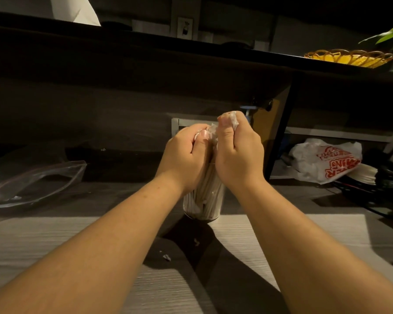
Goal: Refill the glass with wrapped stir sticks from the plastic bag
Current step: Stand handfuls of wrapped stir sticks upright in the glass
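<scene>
A clear glass (pixel 202 215) stands on the pale wood-grain surface at the centre, packed with white wrapped stir sticks (pixel 208 196). Above it, both hands are closed on crumpled clear plastic (pixel 213 133) that covers the tops of the sticks. My left hand (pixel 182 159) pinches the plastic between thumb and curled fingers on the left. On the right, slightly higher, my right hand (pixel 238 155) grips another fold with its thumb up. The hands hide the top of the glass. I cannot tell whether the plastic bag reaches down into the glass.
An empty clear zip bag (pixel 32 182) lies flat at the left. A white shopping bag with red lettering (pixel 325 162) sits at the right under a dark table. A yellow wicker basket (pixel 349 57) is on the table. Small scraps (pixel 167 257) lie near my forearms.
</scene>
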Tool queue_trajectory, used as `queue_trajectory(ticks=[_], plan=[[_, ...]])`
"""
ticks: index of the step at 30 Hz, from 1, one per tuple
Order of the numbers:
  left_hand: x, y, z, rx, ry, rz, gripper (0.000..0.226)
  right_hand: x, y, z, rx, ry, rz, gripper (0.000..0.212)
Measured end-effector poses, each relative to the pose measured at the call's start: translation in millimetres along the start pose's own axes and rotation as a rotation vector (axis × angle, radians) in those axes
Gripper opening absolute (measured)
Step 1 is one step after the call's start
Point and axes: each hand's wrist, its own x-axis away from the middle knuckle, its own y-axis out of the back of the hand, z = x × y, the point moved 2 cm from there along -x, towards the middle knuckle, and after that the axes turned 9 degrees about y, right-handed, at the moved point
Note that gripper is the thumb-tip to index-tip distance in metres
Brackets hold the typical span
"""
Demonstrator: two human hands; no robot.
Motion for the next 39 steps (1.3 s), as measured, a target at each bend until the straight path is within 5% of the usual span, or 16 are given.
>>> queue_trajectory(ticks=[8,13,16,24,33,39], plan=[[-3.8,-0.4,1.4,0.035,0.041,0.074,0.035,1.0,2.0,-1.5,0.018,-0.032,0.050,0.036],[-2.9,2.1,-0.5,0.001,0.028,0.074,0.042,-15.2,10.5,-7.4,-0.276,-0.087,-0.065,0.034],[0.9,4.5,-4.2,0.052,-0.024,0.117,0.038,-13.0,6.7,-8.0,-0.227,-0.043,0.056,0.026],[0.7,6.4,2.0,-0.364,-0.147,-0.032,0.044,8.7,2.8,-20.1,-0.121,0.035,0.110,0.033],[2.4,2.2,5.8,-0.431,-0.114,-0.091,0.051,16.8,2.1,-25.3,-0.069,0.118,0.148,0.040],[9.0,5.9,0.6,-0.604,-0.144,-0.140,0.050,22.2,1.5,-21.6,-0.127,-0.011,0.146,0.047]])
